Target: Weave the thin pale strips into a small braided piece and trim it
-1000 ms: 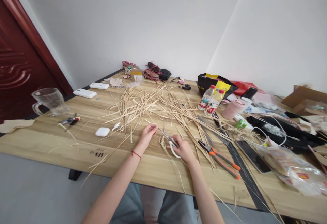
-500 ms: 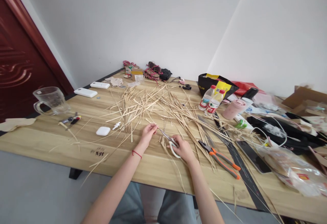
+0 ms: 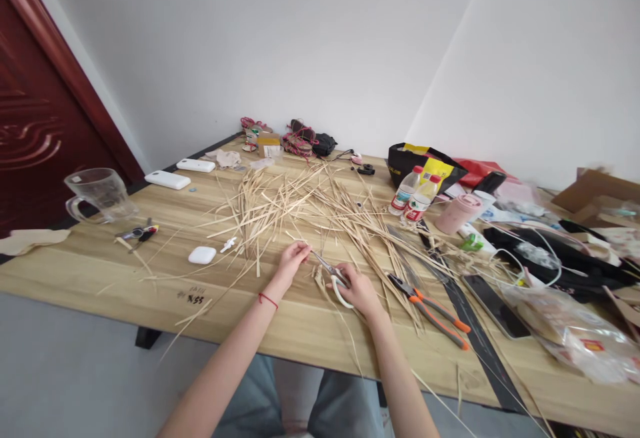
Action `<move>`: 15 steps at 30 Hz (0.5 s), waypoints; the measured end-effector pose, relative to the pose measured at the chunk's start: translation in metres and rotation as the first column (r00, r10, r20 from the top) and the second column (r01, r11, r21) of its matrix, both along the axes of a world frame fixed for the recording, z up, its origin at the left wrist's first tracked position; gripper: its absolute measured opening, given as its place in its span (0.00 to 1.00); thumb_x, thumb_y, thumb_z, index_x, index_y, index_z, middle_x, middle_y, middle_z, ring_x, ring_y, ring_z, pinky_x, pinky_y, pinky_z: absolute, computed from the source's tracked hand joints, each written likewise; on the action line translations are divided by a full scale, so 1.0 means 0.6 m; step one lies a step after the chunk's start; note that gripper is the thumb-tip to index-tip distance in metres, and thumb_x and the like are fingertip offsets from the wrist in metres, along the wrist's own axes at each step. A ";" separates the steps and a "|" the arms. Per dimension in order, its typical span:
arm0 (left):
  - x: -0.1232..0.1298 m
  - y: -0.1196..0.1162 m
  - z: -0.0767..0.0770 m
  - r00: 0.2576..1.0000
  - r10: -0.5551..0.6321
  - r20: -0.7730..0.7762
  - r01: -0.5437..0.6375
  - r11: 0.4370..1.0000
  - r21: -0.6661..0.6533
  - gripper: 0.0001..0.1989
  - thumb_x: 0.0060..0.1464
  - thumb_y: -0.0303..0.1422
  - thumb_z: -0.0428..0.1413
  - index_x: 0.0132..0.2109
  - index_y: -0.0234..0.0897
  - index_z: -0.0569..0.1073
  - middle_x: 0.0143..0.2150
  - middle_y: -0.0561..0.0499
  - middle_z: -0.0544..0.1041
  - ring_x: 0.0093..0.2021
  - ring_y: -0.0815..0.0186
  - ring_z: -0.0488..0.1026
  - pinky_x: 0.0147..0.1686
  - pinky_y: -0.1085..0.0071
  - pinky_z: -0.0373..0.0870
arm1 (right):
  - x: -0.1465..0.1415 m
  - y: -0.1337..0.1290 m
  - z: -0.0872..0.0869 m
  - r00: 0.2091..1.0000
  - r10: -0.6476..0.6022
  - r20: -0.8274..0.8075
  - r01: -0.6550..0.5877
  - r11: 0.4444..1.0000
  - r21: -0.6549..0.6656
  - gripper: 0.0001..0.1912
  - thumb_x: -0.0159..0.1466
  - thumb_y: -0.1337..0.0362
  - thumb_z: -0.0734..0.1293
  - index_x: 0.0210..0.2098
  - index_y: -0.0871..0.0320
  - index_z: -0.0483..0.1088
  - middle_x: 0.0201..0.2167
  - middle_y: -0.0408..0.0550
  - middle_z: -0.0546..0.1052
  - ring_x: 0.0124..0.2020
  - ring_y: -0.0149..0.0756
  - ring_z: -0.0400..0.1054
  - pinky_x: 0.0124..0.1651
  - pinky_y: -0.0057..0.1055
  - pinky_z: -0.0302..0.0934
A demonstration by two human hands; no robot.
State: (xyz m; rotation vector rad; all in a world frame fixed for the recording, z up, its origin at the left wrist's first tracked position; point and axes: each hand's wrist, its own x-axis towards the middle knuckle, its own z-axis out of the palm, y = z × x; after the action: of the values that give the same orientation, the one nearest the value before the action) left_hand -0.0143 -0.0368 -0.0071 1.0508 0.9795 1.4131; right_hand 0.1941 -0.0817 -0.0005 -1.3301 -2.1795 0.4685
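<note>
In my right hand is a pair of scissors with white handles, its narrow blades pointing up and left. The blade tips come close to the fingertips of my left hand. My left fingers are pinched together on what looks like a thin straw-coloured strip, mostly hidden by the fingers. Past both hands lies a loose heap of straw-coloured strips. A few frayed strips rest between my hands, beside the scissors. Pliers with orange and grey handles lie to the right of my right hand.
A wooden table bears a white case and a glass mug on the left. To the right are two plastic bottles, a pink cup, a phone, and a clear plastic bag.
</note>
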 end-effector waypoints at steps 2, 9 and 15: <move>0.000 -0.001 0.001 1.000 -0.006 0.012 0.006 1.000 -0.005 0.14 0.41 0.40 0.62 0.29 0.35 0.68 0.22 0.57 0.67 0.22 0.73 0.62 0.24 0.76 0.57 | 0.000 0.000 0.000 1.000 0.004 -0.004 -0.004 1.000 -0.001 0.18 0.58 0.56 0.63 0.45 0.56 0.63 0.28 0.44 0.75 0.28 0.35 0.70 0.31 0.26 0.56; -0.003 -0.004 0.003 0.998 -0.012 0.069 0.013 1.000 -0.013 0.14 0.42 0.41 0.61 0.31 0.34 0.69 0.25 0.54 0.69 0.24 0.73 0.63 0.25 0.76 0.58 | 0.001 0.000 -0.001 1.000 0.014 -0.004 -0.014 1.000 -0.021 0.18 0.58 0.56 0.63 0.45 0.56 0.63 0.27 0.44 0.75 0.27 0.36 0.70 0.31 0.26 0.56; -0.006 -0.003 0.004 0.997 -0.011 0.077 0.012 1.000 -0.009 0.14 0.41 0.41 0.61 0.29 0.34 0.70 0.25 0.54 0.69 0.23 0.74 0.62 0.25 0.76 0.58 | 0.001 0.000 0.002 1.000 0.002 0.004 -0.002 0.999 -0.037 0.18 0.58 0.55 0.63 0.45 0.56 0.63 0.27 0.44 0.75 0.27 0.36 0.69 0.31 0.27 0.56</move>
State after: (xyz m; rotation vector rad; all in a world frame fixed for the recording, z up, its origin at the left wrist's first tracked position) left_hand -0.0178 -0.0385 -0.0049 0.9864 0.9224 1.4278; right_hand 0.1949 -0.0817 0.0005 -1.3496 -2.1857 0.5093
